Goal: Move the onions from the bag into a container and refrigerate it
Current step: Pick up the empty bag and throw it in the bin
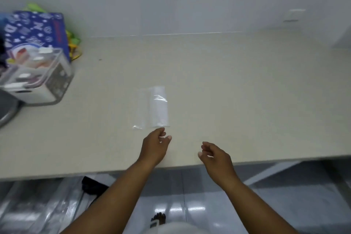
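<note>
A flat, folded clear plastic bag [156, 107] lies on the beige counter [237, 85], in the middle. No onions show anywhere. My left hand [154, 145] hovers just below the bag's near end, fingers loosely curled and holding nothing. Further right, near the counter's front edge, my right hand [215, 156] is empty too, with its fingers slightly apart. Neither hand touches the bag.
At the far left stand a clear plastic container [36, 80] with small items inside, a blue patterned bag [36, 30] behind it, and green and yellow straps [74, 43]. A dark round object [7, 108] pokes in at the left edge. A wall socket [293, 15] is on the white wall.
</note>
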